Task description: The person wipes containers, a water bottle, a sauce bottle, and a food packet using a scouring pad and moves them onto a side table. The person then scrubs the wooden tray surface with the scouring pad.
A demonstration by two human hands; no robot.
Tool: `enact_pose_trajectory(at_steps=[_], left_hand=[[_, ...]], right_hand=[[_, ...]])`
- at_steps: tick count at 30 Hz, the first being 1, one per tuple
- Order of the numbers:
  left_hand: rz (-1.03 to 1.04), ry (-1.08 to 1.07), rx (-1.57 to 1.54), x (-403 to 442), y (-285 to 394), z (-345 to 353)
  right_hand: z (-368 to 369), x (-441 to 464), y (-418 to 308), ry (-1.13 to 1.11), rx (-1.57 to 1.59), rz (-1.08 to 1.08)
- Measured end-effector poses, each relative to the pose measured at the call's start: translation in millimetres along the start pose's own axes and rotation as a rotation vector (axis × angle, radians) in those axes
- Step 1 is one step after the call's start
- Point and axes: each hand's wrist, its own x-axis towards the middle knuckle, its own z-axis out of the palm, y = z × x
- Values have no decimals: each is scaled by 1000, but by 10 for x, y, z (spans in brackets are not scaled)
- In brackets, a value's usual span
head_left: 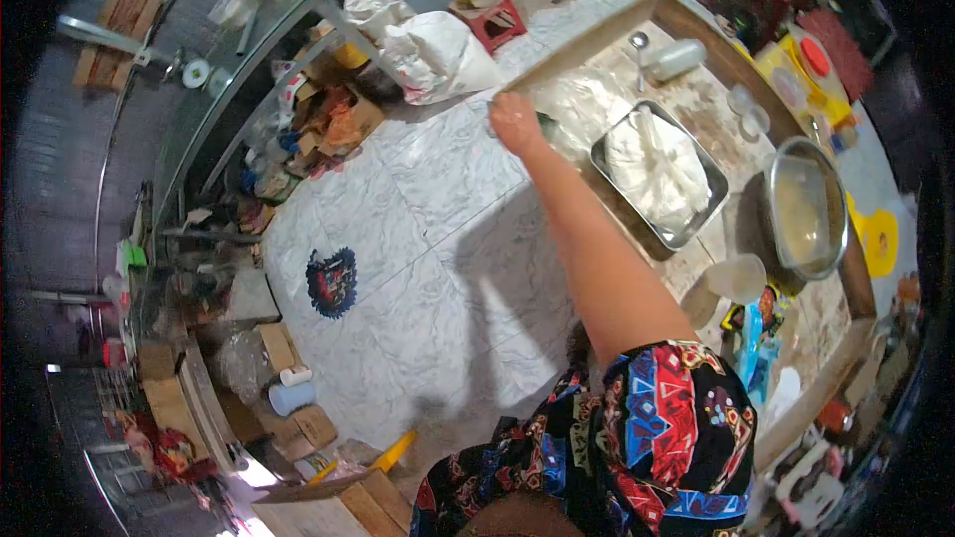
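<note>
My right hand (pixel 513 122) reaches across to the near-left corner of a wooden-rimmed work table (pixel 587 38), its fingers curled over the rim. Clear plastic sheeting (pixel 577 104) lies just right of the hand. Further right, a rectangular metal tray (pixel 609 176) holds a white, cloth-like or doughy mass (pixel 657 164) whose material I cannot make out. A spoon (pixel 640 43) and a clear plastic jar (pixel 675 60) lie above the tray. My left hand is out of the frame.
A large metal bowl (pixel 808 209), a plastic tub (pixel 737 278) and a blue packet (pixel 764 363) sit on the table. White sacks (pixel 438 57) and a red stool (pixel 497 24) stand beyond. Cardboard boxes (pixel 298 433) and a dark mat (pixel 331 283) are on the tiled floor.
</note>
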Motion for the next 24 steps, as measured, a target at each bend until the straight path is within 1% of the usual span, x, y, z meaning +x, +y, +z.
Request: enact_pose_trajectory(at_steps=[2, 4, 5, 7, 8, 13, 15, 17, 19, 20, 21, 23, 24], left_hand=[[6, -31, 63, 28, 46, 31], [15, -43, 110, -21, 61, 77], [20, -49, 133, -64, 62, 89], [30, -57, 172, -171, 49, 156], [35, -62, 191, -232, 42, 196], [74, -91, 286, -570, 27, 434], [102, -98, 320, -704, 47, 547], [135, -116, 363, -817, 88, 666], [174, -148, 414, -918, 132, 836], [194, -164, 439, -977, 152, 919], [214, -181, 464, -1050, 198, 1026], [94, -279, 324, -820, 534, 1256], [205, -288, 356, -692, 685, 1373]], right_hand=[[127, -59, 30, -20, 15, 72], [-70, -71, -72, -28, -136, 77], [-127, -143, -80, -33, -144, 94], [-177, -312, -58, -52, -317, 34], [-193, -365, -61, -151, -274, 95], [-701, -942, -39, -146, -331, 79], [-912, -1204, -30, -62, -293, 98], [-1246, -1468, -35, -64, -293, 114], [-1634, -1752, -23, -80, -378, 87], [-1746, -1897, -10, -82, -307, 122], [-1876, -2061, 11, -84, -327, 147], [-2140, -2358, 49, -119, -348, 108], [-2290, -2504, 70, -121, -310, 125]])
